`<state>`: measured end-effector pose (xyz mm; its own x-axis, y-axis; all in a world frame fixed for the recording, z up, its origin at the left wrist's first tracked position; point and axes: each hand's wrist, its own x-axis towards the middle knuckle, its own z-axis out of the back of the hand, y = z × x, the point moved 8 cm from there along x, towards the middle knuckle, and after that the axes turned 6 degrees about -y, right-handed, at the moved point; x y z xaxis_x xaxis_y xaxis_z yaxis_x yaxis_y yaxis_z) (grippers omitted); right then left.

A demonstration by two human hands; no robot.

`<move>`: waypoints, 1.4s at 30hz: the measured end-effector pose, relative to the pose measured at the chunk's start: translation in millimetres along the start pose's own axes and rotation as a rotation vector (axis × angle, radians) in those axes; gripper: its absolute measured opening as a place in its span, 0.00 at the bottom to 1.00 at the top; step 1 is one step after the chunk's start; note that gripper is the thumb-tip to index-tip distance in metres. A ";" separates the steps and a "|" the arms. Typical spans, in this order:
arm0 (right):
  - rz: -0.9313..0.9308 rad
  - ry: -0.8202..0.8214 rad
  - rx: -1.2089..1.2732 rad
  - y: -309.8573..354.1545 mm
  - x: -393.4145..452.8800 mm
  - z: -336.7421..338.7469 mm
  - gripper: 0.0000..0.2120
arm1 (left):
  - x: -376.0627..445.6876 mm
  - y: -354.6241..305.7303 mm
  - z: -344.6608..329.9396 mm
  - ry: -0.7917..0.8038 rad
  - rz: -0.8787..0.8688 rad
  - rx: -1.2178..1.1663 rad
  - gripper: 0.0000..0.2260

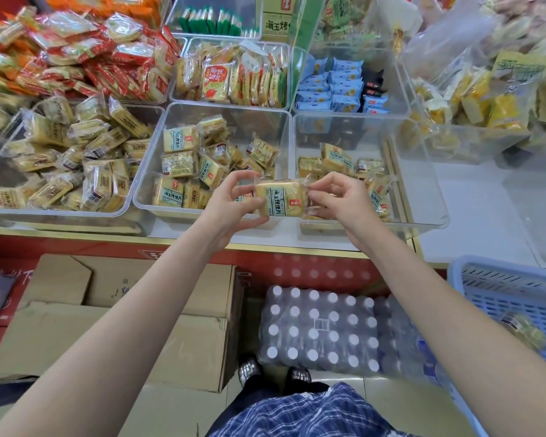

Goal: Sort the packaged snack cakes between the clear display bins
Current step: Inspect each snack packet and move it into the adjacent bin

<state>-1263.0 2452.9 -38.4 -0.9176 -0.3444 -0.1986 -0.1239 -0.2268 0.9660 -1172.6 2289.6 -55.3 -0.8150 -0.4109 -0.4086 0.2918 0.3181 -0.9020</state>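
Here both hands hold one packaged snack cake [276, 197] in the air, just above the front rims where two clear bins meet. The left hand [234, 203] pinches the packet's left end, its fingers [245, 176] curled over the top edge and the thumb under it. The right hand [338, 198] pinches the crinkled right end of the wrapper between thumb and curled fingers [323, 184]. The packet lies roughly level, its green and white label facing up.

Below the left hand, the middle bin [158, 159] holds a loose heap of similar yellow packets. The right bin [429, 171] holds fewer of them, gathered toward its front left part. A further bin on the left [145, 143] is piled with yellowish packets. All stand on the table [265, 239]. On the floor below are cardboard boxes [133, 326], a wrapped pack of bottles [319, 329] and a blue basket [514, 298].
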 end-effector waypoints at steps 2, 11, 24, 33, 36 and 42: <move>0.004 -0.025 0.045 -0.1 -0.9 0.6 0.09 | 1.4 0.2 0.3 -0.020 -0.012 -0.024 0.14; -0.150 -0.362 0.049 -27.8 19.6 36.1 0.06 | 17.7 8.4 6.9 -0.131 -0.090 0.275 0.14; -0.298 -0.358 0.131 -35.8 77.1 38.4 0.21 | 45.8 -3.3 42.7 -0.255 -0.266 0.821 0.13; 0.073 -0.131 -0.316 7.7 80.5 -18.5 0.09 | 83.9 9.9 89.3 -0.462 -0.382 1.362 0.14; 0.123 0.091 -0.444 3.2 88.6 -71.2 0.11 | 85.9 16.9 86.9 -0.451 -0.399 1.428 0.18; 0.127 0.472 -0.997 -67.4 116.4 -159.6 0.34 | 90.5 17.9 86.5 -0.409 -0.371 1.461 0.19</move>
<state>-1301.2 2282.8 -153.0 -0.6399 -0.6815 -0.3551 0.5150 -0.7233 0.4601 -1197.8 2184.2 -120.4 -0.8332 -0.5486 0.0696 0.5260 -0.8251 -0.2061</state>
